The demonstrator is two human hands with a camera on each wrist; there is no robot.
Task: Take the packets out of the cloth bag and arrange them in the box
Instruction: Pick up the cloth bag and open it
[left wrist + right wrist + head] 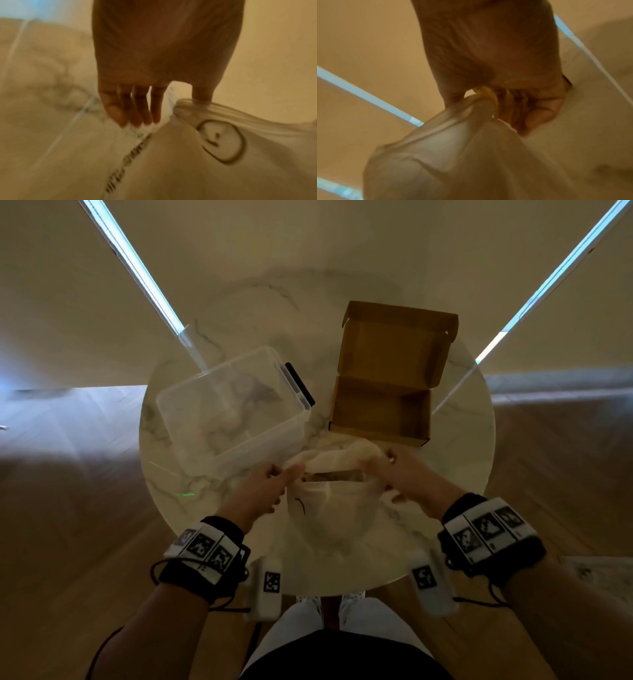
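Observation:
A cream cloth bag [329,508] with dark print stands on the near middle of the round marble table [455,474]. My left hand [287,470] pinches the left side of its mouth, and my right hand [387,470] grips the right side, so the mouth is stretched wide. In the left wrist view my thumb of the left hand [173,111] hooks the rim of the bag [188,169]. The right wrist view shows my right hand [513,108] with fingers curled round bunched cloth of the bag [453,162]. What lies inside is too dim to make out. The open brown cardboard box [376,416] sits just beyond the bag.
A clear plastic container [233,409] with a dark latch stands at the back left, close to the bag's left corner. The table's edge runs near my body, and wooden floor lies around it.

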